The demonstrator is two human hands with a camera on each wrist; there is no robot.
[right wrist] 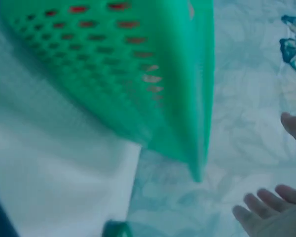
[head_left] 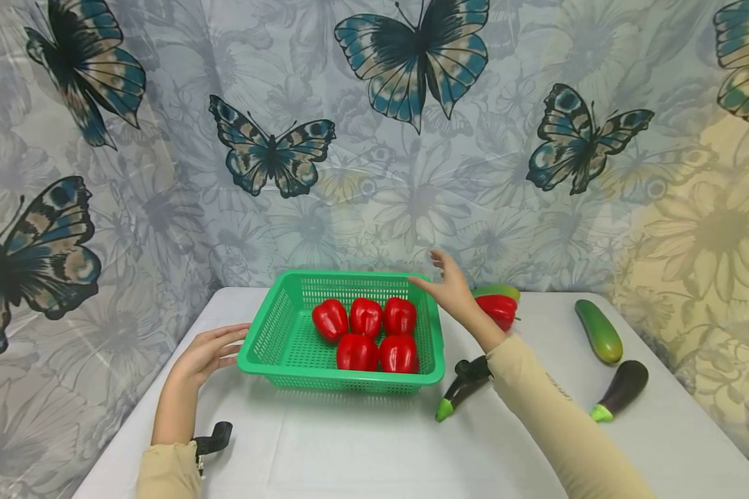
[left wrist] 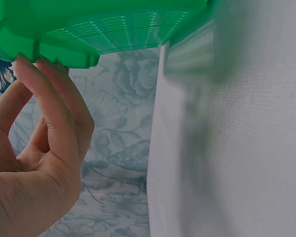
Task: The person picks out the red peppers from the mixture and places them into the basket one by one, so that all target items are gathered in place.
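Observation:
A green plastic basket with slotted walls sits at the middle of the white table, holding several red bell peppers. My left hand is at its left rim, fingers extended and loosely bent. In the left wrist view the fingertips meet the underside of the rim. Beyond the basket's right back corner, my right hand hovers with thumb and fingers spread, holding nothing. The right wrist view has that hand apart from the blurred basket wall.
Behind my right forearm lie another red bell pepper and a yellow-green vegetable, both partly hidden. An eggplant is under the right wrist camera. Farther right are a green cucumber-like vegetable and a second eggplant. Butterfly-printed cloth hangs behind.

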